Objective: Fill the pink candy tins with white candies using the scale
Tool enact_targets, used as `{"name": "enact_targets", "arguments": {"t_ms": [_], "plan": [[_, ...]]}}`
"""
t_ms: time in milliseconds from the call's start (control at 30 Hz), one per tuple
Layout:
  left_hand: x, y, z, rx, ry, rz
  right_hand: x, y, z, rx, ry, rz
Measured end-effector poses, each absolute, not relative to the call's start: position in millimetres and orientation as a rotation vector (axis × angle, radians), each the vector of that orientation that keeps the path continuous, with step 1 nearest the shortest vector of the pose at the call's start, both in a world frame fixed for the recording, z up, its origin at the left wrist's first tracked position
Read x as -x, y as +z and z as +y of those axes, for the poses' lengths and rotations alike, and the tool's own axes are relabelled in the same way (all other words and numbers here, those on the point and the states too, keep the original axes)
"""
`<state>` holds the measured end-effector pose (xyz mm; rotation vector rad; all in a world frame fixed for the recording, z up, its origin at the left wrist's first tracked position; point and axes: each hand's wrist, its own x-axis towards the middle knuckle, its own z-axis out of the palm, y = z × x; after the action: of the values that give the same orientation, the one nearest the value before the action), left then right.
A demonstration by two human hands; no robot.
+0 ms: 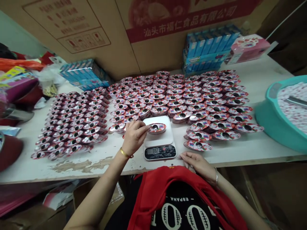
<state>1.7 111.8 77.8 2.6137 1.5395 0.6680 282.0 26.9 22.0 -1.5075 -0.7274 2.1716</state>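
A white kitchen scale (171, 135) with a lit display lies near the table's front edge. On its plate sits a small oval candy box (157, 128), red and pink with a dark round hole in its top. My left hand (135, 135), with a gold bracelet at the wrist, pinches the left end of this box between thumb and fingers. My right hand (198, 163) rests at the table edge to the right of the scale, fingers curled together; whether anything is in them is hidden.
Rows of similar oval boxes (177, 103) cover the table behind the scale and at both sides. A teal basin (273, 118) of small white pieces with a metal scoop (297, 101) stands at right. Blue packs (82, 74) and a large cardboard carton (120, 48) line the back.
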Motion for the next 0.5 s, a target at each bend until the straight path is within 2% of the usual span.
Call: {"name": "enact_targets", "arguments": {"t_ms": [500], "plan": [[-22.8, 80.2, 126.2, -2.616, 0.591, 1.478, -282.2, 21.8, 30.0, 1.505, 2.165, -0.717]]}}
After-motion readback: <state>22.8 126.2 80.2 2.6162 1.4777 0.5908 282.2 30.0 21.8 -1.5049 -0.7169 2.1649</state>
